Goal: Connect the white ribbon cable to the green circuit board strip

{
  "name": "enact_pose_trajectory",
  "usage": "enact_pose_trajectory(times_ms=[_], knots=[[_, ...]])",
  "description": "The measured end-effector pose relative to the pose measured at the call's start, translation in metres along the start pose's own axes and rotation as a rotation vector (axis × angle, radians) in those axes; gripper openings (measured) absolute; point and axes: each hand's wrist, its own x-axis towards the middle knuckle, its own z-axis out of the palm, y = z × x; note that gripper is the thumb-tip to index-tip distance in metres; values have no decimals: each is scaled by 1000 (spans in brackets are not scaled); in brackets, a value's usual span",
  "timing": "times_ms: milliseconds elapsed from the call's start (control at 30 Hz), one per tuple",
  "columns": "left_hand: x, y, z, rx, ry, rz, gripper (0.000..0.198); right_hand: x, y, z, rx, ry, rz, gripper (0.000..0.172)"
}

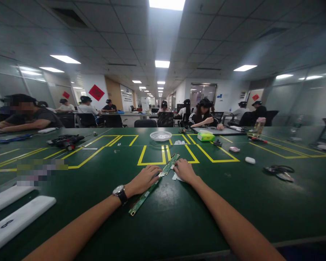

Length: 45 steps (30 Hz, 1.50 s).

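Note:
A long narrow green circuit board [152,186] lies slantwise on the green table [179,217], from near my left wrist up toward the yellow tape lines. My left hand [143,179], with a watch on the wrist, rests on the board's middle, fingers curled down onto it. My right hand [184,170] lies just right of the board's upper part, fingers bent and pressing a small white piece of paper or cloth [177,177] against the table beside the board.
A white perforated dish [161,136] and a green box [205,136] stand further back. White slabs [19,219] lie at the left edge, a black power tool [66,140] at mid-left, black cables [279,169] at right. Other people sit at the far side.

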Motion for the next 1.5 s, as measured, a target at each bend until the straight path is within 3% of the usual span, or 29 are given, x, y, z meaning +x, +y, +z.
enact_pose_trajectory(times_ms=[200,400,667,733,900,1067,1233,1500], knots=[[-1,5,-3,-36,38,15,30,-1,-5,-5,60,30,-103,27],[-5,1,-10,-20,141,-20,26,-1,1,-11,83,-28,-323,20],[-8,-2,-11,-33,189,-51,27,4,25,-4,-109,19,107,31],[-8,0,-13,-42,194,-53,27,4,27,-3,-83,6,83,33],[-7,-1,-16,-40,242,-74,25,6,25,-3,8,-43,-158,33],[-8,-4,-15,-36,240,-98,25,9,27,-1,-23,-6,-18,34],[-9,-2,-10,-26,190,-100,23,9,29,0,135,-39,-320,38],[-11,-8,-1,-22,139,-80,29,9,26,1,115,-11,-236,37]])
